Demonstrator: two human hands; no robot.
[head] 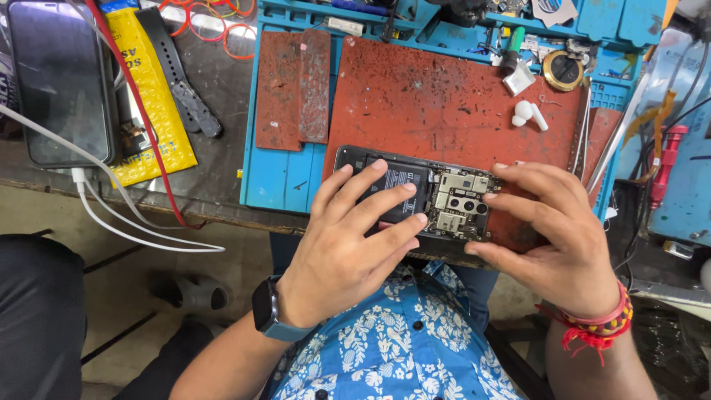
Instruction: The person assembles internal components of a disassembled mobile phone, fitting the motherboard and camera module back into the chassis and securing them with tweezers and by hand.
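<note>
- An opened phone, back cover off, lies on the worn red mat over the blue tray, battery and circuit board bare
- Left hand rests flat, fingers spread over the battery
- Right hand grips the phone's right end, fingers curled

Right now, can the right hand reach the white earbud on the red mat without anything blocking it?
Probably yes. The right hand rests on the opened phone, and the white earbud lies just beyond its fingertips on the red mat, with only bare mat between them.
</note>
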